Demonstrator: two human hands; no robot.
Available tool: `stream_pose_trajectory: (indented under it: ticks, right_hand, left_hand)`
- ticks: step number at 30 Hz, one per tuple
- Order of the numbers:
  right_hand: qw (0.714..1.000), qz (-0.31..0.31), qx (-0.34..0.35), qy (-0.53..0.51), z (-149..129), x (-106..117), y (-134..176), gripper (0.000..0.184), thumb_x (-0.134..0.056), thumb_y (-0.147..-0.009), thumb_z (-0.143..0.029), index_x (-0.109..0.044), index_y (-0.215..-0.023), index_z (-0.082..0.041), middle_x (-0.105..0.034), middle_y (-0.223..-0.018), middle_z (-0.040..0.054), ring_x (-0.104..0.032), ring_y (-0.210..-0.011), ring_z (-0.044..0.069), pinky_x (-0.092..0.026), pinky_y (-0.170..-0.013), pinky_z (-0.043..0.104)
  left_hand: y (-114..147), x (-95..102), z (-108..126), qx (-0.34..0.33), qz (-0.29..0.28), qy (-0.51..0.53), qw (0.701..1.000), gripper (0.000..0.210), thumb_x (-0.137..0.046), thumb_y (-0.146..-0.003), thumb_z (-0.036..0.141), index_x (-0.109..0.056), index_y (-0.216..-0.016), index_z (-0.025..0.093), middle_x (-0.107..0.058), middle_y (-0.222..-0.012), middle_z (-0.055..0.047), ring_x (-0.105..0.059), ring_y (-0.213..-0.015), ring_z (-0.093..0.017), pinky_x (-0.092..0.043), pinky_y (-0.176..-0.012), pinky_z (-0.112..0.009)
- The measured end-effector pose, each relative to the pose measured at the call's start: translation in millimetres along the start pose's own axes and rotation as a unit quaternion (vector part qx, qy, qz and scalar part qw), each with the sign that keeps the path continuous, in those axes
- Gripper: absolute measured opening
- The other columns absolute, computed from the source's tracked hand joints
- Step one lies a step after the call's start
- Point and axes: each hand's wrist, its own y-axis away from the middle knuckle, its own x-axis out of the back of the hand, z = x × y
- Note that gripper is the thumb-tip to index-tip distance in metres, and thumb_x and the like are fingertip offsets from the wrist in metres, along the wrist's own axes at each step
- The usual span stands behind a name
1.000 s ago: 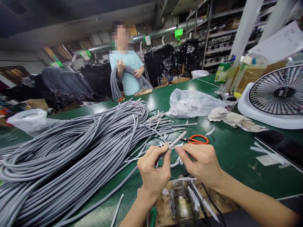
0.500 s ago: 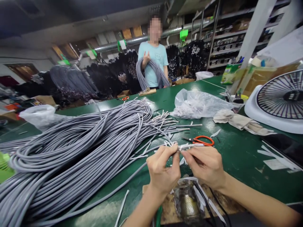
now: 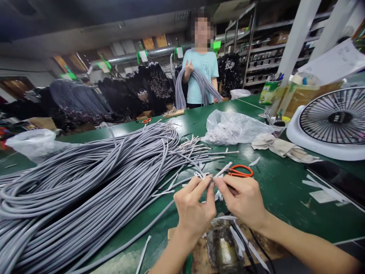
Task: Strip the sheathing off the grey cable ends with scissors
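My left hand (image 3: pixel 195 205) is closed, pinching a grey cable (image 3: pixel 158 219) close to its end. The cable's white, stripped-looking end (image 3: pixel 224 169) sticks out past the fingertips, pointing up and right. Thumb and finger of my right hand (image 3: pixel 245 199) meet at the same spot, closed on the base of that end. Exactly what the right fingertips grip is partly hidden. Just beyond my right hand lie scissors with orange handles (image 3: pixel 242 171). To the left spreads a large heap of grey cables (image 3: pixel 114 182), their white ends (image 3: pixel 191 144) toward the middle.
Below my hands, a glass-like block (image 3: pixel 224 247) sits on a wooden board (image 3: pixel 201 258) with black wires. A plastic bag of white scraps (image 3: pixel 228 129), a cloth (image 3: pixel 285 148), a phone (image 3: pixel 336 180) and a fan (image 3: pixel 339 118) occupy the right. Across the table stands a person (image 3: pixel 201 76) holding coiled cables.
The white cable end has swung from nearly level to slanting upward, and my right fingers have drawn closer to the left ones. The person opposite appears farther right as the view shifts.
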Motion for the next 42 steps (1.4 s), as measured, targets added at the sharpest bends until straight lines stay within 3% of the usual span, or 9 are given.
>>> stream_pose_trajectory:
  ticks: [3,6,13,19,25,31,36,39,42]
  right_hand:
    - [0.997,0.028,0.064,0.024,-3.1,-3.7,6.3,0.025,-0.05,-0.083,-0.013,-0.055,-0.058,-0.014,-0.05,-0.047,-0.0016,-0.04,-0.042,0.007,-0.029,-0.049,0.022]
    - [0.995,0.023,0.096,0.033,-4.1,-6.2,7.9,0.026,-0.051,-0.082,-0.013,-0.054,-0.056,-0.014,-0.052,-0.047,-0.0009,-0.043,-0.043,0.008,-0.029,-0.05,0.024]
    - [1.0,-0.003,0.008,0.011,-2.4,-8.7,-2.4,0.033,-0.046,-0.086,-0.018,-0.048,-0.053,-0.016,-0.041,-0.043,-0.0049,-0.033,-0.038,0.005,-0.026,-0.045,0.021]
    - [0.995,0.0,0.072,0.062,7.4,-16.3,2.1,0.031,-0.046,-0.085,-0.019,-0.051,-0.055,-0.015,-0.048,-0.046,-0.0024,-0.04,-0.042,0.007,-0.027,-0.049,0.022]
    - [0.999,-0.012,0.002,0.034,9.1,-12.5,-9.2,0.04,-0.044,-0.087,-0.024,-0.043,-0.048,-0.016,-0.036,-0.04,-0.0054,-0.03,-0.037,0.005,-0.023,-0.043,0.021]
    - [0.996,-0.021,0.079,0.038,6.9,-19.1,-3.0,0.03,-0.044,-0.086,-0.021,-0.05,-0.057,-0.016,-0.047,-0.048,-0.0019,-0.04,-0.044,0.008,-0.027,-0.05,0.022]
    - [0.998,-0.062,-0.027,-0.012,14.1,-6.1,-14.4,0.032,-0.047,-0.085,-0.031,-0.043,-0.056,-0.017,-0.036,-0.048,-0.0061,-0.032,-0.043,0.006,-0.025,-0.046,0.02]
    - [0.992,-0.013,-0.115,-0.041,16.9,3.3,-20.6,0.032,-0.056,-0.078,-0.04,-0.044,-0.059,-0.018,-0.027,-0.048,-0.0082,-0.027,-0.043,0.006,-0.024,-0.043,0.019]
    - [0.99,-0.003,-0.132,-0.058,16.1,6.6,-19.7,0.026,-0.054,-0.079,-0.039,-0.053,-0.067,-0.016,-0.023,-0.046,-0.0087,-0.025,-0.041,0.006,-0.023,-0.042,0.02]
  left_hand:
    - [-0.6,1.9,2.0,0.018,0.001,0.032,0.999,0.022,-0.053,-0.076,0.01,-0.067,-0.092,0.013,-0.061,-0.069,-0.004,-0.055,-0.059,-0.011,-0.043,-0.056,-0.021]
    - [-2.5,2.6,3.2,0.049,-0.007,0.053,0.997,0.023,-0.051,-0.075,0.009,-0.067,-0.091,0.014,-0.058,-0.065,-0.002,-0.051,-0.055,-0.01,-0.04,-0.051,-0.02]
    - [-4.2,-3.7,-1.9,0.09,-0.016,0.049,0.995,0.019,-0.052,-0.077,0.016,-0.069,-0.083,0.013,-0.055,-0.061,-0.002,-0.048,-0.053,-0.01,-0.036,-0.051,-0.021]
    - [-9.2,-8.9,-9.4,0.167,-0.046,0.103,0.979,0.022,-0.049,-0.074,0.011,-0.07,-0.081,0.014,-0.056,-0.061,-0.001,-0.049,-0.055,-0.01,-0.035,-0.051,-0.021]
    - [-6.3,-10.2,-8.5,0.128,-0.037,0.053,0.99,0.021,-0.05,-0.079,0.019,-0.07,-0.08,0.014,-0.048,-0.056,0.0,-0.043,-0.051,-0.01,-0.032,-0.051,-0.022]
    - [-10.6,-6.9,-14.8,0.137,-0.025,0.067,0.988,0.021,-0.049,-0.076,0.012,-0.069,-0.083,0.014,-0.05,-0.058,0.001,-0.044,-0.053,-0.01,-0.032,-0.052,-0.022]
    - [-16.0,-0.2,-18.2,0.165,0.019,0.114,0.98,0.019,-0.053,-0.08,0.026,-0.069,-0.084,0.016,-0.055,-0.065,-0.001,-0.046,-0.057,-0.011,-0.034,-0.053,-0.022]
    - [-13.2,-1.9,-15.3,0.148,-0.006,0.117,0.982,0.019,-0.054,-0.079,0.026,-0.069,-0.085,0.016,-0.058,-0.067,-0.002,-0.048,-0.058,-0.011,-0.035,-0.054,-0.022]
    - [-9.5,-7.4,-13.5,0.139,-0.04,0.122,0.982,0.017,-0.056,-0.078,0.024,-0.07,-0.085,0.018,-0.061,-0.068,-0.003,-0.051,-0.059,-0.012,-0.038,-0.057,-0.022]
